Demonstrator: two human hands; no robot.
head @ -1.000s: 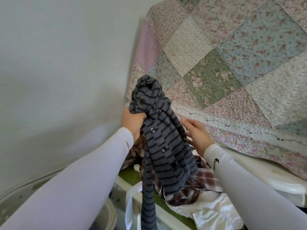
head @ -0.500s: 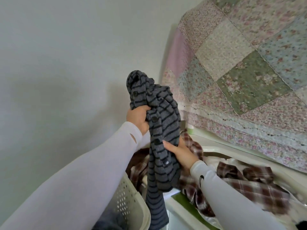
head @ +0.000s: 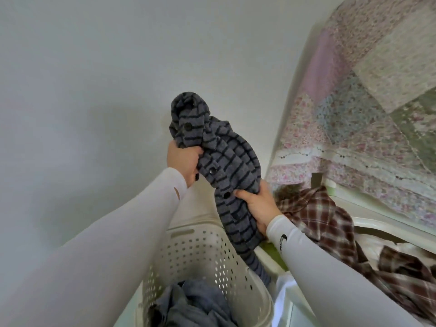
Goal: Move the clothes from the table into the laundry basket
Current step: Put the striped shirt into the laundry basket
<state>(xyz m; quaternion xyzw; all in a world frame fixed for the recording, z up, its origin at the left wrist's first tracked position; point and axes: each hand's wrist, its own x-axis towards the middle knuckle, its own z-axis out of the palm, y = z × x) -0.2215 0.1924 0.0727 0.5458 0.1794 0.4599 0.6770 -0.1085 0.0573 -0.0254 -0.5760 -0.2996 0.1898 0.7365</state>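
A grey cardigan with dark stripes and black buttons hangs bunched in the air above the white perforated laundry basket. My left hand grips its upper part. My right hand is closed around its lower part, and one sleeve dangles down beside the basket's right wall. A grey-blue garment lies inside the basket. To the right, a brown plaid shirt and white cloth lie on the table.
A floral patchwork quilt hangs behind the table at the right. A plain white wall fills the left and centre. A green surface shows between basket and table.
The view has swung left, bringing the basket into sight. The cardigan has moved left, away from the table and over the basket. My right hand went from open beside it to gripping it.
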